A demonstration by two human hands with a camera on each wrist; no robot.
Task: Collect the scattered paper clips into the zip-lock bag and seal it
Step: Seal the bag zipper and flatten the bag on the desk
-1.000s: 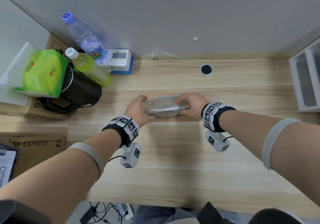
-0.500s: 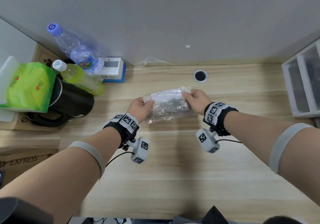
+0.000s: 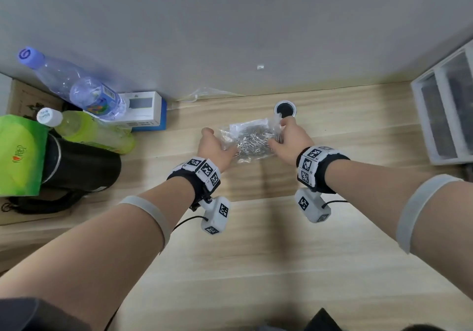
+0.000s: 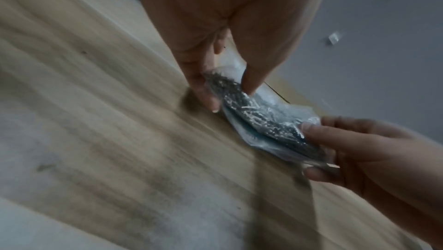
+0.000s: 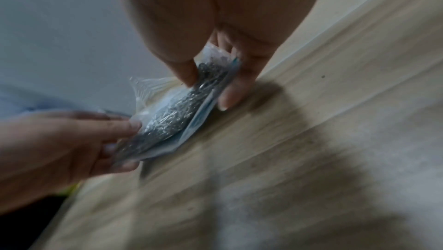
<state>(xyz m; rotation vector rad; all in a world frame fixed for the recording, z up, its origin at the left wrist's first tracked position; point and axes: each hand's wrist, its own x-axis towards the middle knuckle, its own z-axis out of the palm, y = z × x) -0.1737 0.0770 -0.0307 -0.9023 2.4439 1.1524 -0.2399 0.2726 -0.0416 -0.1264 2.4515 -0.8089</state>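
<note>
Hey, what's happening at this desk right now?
A person holds a clear plastic zip-lock bag packed with silver metal paper clips just above the light wooden desk. The left hand pinches one end and the right hand pinches the other. No loose clips show on the desk. Whether the bag is sealed cannot be told.

- You have one zip-lock bag in front of you.
- The paper clips inside it are heaped too densely to count.
- Two hands: left hand, right hand.
- Two bottles: a clear bottle and a yellow-green bottle.
- One black kettle.
- One white box.
</note>
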